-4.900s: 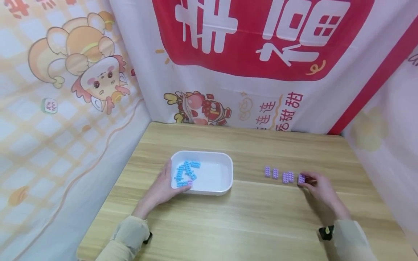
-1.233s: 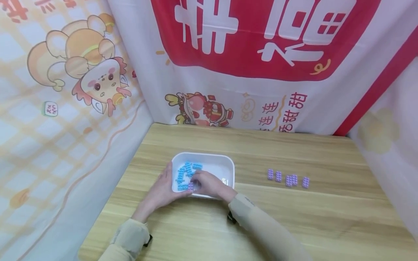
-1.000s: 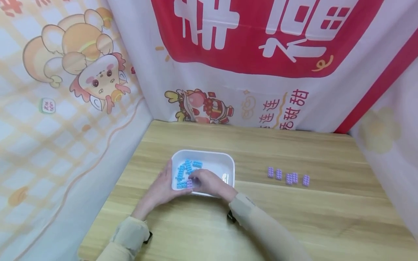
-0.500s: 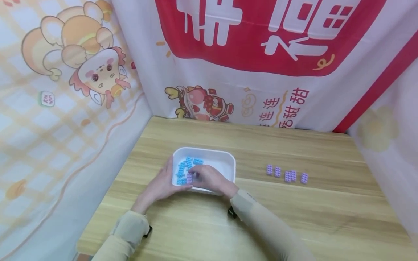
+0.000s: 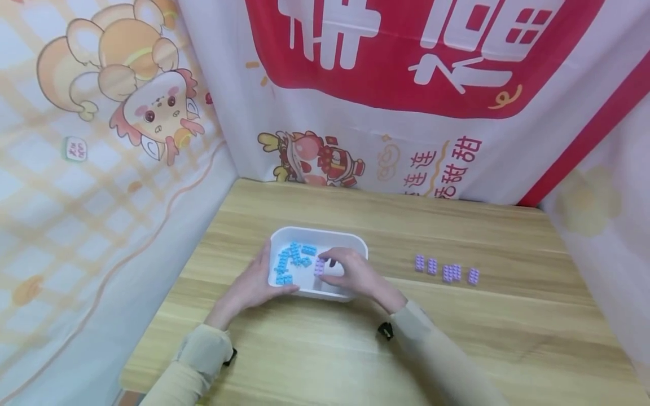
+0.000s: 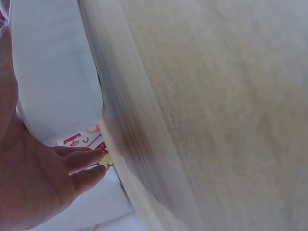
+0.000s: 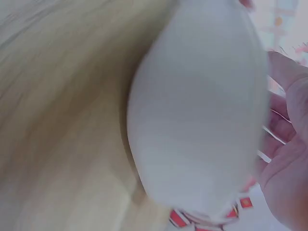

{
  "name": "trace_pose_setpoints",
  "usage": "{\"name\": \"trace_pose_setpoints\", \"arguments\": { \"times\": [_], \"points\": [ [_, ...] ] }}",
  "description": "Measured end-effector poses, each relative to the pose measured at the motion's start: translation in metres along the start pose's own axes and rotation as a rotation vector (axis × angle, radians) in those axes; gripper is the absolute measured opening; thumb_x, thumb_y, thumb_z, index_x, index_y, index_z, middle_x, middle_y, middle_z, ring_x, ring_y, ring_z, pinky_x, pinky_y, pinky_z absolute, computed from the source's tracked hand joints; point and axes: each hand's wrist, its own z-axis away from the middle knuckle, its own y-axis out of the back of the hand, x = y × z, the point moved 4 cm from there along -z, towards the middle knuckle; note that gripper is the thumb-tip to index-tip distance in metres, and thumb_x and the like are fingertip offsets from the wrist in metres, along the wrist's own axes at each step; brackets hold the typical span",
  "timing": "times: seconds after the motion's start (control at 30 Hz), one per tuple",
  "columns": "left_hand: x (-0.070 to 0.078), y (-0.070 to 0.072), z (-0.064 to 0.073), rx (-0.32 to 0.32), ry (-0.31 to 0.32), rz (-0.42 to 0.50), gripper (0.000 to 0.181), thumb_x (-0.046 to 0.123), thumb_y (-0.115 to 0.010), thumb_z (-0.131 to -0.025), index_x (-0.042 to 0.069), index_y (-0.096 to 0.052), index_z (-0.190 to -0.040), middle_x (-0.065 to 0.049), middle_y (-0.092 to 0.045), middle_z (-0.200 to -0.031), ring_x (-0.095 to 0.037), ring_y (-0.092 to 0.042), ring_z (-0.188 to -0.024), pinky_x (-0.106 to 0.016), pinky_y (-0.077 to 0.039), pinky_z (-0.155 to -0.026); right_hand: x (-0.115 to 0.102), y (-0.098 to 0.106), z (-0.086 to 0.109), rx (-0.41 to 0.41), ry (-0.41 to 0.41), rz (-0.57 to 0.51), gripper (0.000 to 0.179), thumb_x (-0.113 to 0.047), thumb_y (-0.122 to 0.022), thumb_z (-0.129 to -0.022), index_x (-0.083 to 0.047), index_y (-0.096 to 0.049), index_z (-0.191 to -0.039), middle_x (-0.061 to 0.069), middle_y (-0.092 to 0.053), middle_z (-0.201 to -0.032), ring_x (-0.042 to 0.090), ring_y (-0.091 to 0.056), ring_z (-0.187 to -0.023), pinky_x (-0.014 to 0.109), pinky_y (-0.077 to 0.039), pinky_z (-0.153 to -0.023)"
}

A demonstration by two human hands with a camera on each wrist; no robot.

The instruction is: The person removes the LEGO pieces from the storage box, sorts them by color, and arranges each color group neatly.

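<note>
A white plastic tub (image 5: pixel 330 239) stands on the table with several light-blue toy building bricks (image 5: pixel 282 262) at its left side. My left hand (image 5: pixel 254 285) grips the tub's left end, thumb along the front rim; the left wrist view shows its fingers (image 6: pixel 86 166) past the tub's end. My right hand (image 5: pixel 358 273) pinches a purple building brick (image 5: pixel 319 267) between thumb and fingertips, over the tub's middle. In the right wrist view the tub's outer wall (image 7: pixel 192 106) hides that brick, and part of the right hand (image 7: pixel 288 144) shows behind the rim.
Right of the tub, several purple bricks (image 5: pixel 452 273) lie in a loose row on the wooden table (image 5: pixel 325 349). Printed cloth hangings (image 5: pixel 325 107) border the table at the back and both sides.
Earlier my right hand set a purple brick in the row at right, then returned to the tub. Since half a second ago it has lifted another purple brick rightward from the blue ones.
</note>
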Motion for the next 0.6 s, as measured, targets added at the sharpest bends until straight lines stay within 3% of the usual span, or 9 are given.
{"name": "trace_pose_setpoints", "arguments": {
  "times": [0.1,0.3,0.6],
  "points": [
    [0.002,0.0,0.0,0.007,-0.003,-0.004,0.152,0.077,-0.084,-0.081,0.007,0.013,-0.176,-0.03,-0.005,-0.183,-0.055,-0.025,-0.165,-0.07,-0.03,-0.133,-0.001,0.015,0.012,0.015,-0.027,-0.027,0.044,-0.021,-0.087,-0.096,-0.006,-0.075,-0.135,0.009,-0.081,-0.122,0.027,-0.076,-0.111,0.047,-0.067,-0.099],
    [-0.002,-0.005,0.004,-0.023,0.006,-0.012,0.153,0.079,-0.083,-0.081,0.006,0.013,-0.175,-0.031,-0.003,-0.183,-0.056,-0.023,-0.165,-0.069,-0.028,-0.134,-0.005,0.02,0.032,0.026,-0.037,-0.044,0.043,-0.022,-0.087,-0.097,-0.007,-0.076,-0.136,0.007,-0.081,-0.122,0.026,-0.076,-0.111,0.051,-0.067,-0.099],
    [-0.001,0.001,0.002,0.0,0.008,-0.009,0.153,0.081,-0.081,-0.081,0.008,0.015,-0.175,-0.029,-0.002,-0.184,-0.053,-0.02,-0.168,-0.068,-0.027,-0.135,-0.006,0.037,0.057,0.163,0.016,0.013,0.044,-0.018,-0.091,-0.091,-0.008,-0.077,-0.132,0.005,-0.082,-0.12,0.021,-0.076,-0.107,0.044,-0.065,-0.098]
  ]
}}
